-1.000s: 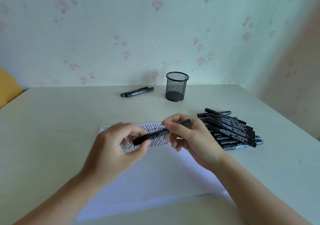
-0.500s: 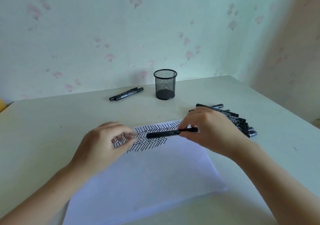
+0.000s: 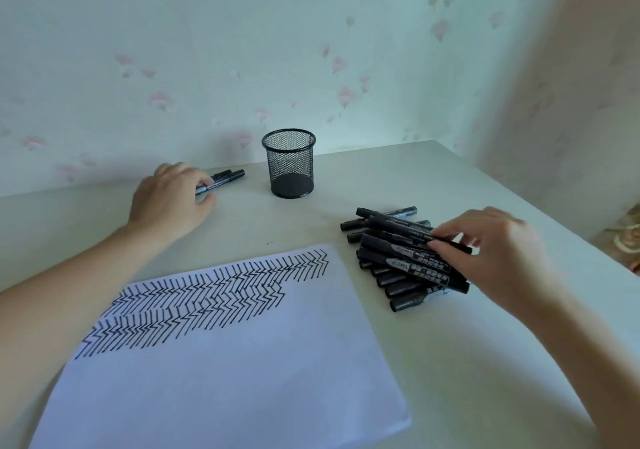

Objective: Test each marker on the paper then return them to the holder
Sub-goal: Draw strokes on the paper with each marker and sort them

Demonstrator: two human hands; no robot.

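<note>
The left hand (image 3: 173, 202) is resting on the counter (image 3: 450, 362) at the far left, its fingers curled over the near ends of a few markers (image 3: 225, 178) lying just left of the empty mesh holder (image 3: 289, 164); whether it is gripping one or only touching them cannot be told. The right hand (image 3: 491, 258) is reaching over the pile of black markers (image 3: 401, 261) at the right of the paper (image 3: 235, 362), thumb and fingertips pinching the barrel of one marker near the top of the heap. The paper is lying flat, its upper part covered with rows of black zigzag strokes and the rest blank. These markers look light, stiff and smooth, so a pinch at mid-barrel should be enough to carry one, though round plastic bodies are likely to roll, and drawing one out of the stack may be setting its neighbours sliding. The holder looks light too, and a careless drop could be tipping it.
</note>
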